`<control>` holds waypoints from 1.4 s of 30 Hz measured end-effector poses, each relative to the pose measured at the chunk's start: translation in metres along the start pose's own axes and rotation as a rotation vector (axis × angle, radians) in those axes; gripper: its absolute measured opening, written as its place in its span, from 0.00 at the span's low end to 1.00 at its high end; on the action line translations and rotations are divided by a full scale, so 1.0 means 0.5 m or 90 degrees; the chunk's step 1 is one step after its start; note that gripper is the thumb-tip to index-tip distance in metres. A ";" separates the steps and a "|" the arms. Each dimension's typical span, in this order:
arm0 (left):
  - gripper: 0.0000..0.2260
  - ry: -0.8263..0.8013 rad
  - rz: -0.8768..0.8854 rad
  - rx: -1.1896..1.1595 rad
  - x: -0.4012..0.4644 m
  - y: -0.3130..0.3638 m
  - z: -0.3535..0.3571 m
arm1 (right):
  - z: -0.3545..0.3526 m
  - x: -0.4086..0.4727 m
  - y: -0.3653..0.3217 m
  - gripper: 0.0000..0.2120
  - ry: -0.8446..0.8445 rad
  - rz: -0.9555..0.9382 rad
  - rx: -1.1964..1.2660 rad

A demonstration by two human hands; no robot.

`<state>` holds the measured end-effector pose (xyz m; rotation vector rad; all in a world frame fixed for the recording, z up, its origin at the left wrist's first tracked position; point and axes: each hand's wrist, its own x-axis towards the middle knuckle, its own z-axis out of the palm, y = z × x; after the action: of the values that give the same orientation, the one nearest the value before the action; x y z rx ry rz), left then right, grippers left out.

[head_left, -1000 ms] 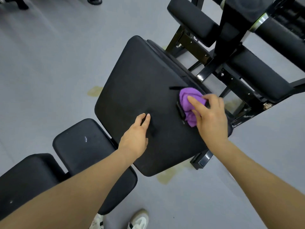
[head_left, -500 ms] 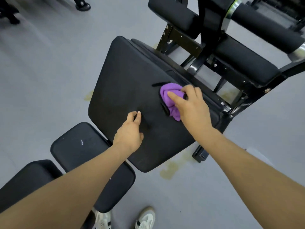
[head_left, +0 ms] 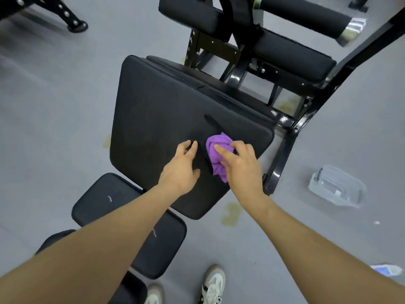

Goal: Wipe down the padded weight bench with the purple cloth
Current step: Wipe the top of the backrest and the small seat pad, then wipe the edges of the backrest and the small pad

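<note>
The purple cloth [head_left: 217, 157] is scrunched up in a ball. It lies on the big black pad of the desk [head_left: 166, 106], near the pad's right side. The right hand [head_left: 240, 166] is the grip on it. Its fingers are bent over the cloth and press it down on the pad. Just left of the grip, the left hand [head_left: 182, 170] rests on the pad with loose fingers and holds nothing. The two hands are close but do not touch. Below the grip is a small black pad [head_left: 105, 200]. Right of the grip, well away on the grey floor [head_left: 54, 106], lies a clear plastic box [head_left: 337, 186]. Two shoes [head_left: 211, 284] show far below the grip.
</note>
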<state>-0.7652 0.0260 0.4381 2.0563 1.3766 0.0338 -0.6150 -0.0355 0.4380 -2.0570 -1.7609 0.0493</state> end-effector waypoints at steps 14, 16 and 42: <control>0.10 -0.210 -0.234 -0.802 -0.120 0.032 -0.021 | -0.105 -0.041 -0.101 0.13 -0.073 0.681 0.843; 0.12 -0.188 -0.267 -0.769 -0.127 0.013 -0.014 | -0.104 -0.054 -0.105 0.14 -0.046 0.695 0.842; 0.18 0.038 -0.144 -0.616 -0.098 0.019 -0.037 | -0.096 -0.070 -0.090 0.10 0.009 0.645 0.597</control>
<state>-0.7861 -0.0078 0.4736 1.0972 1.2554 0.5527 -0.6496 -0.0784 0.4881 -1.8907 -0.3268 0.9348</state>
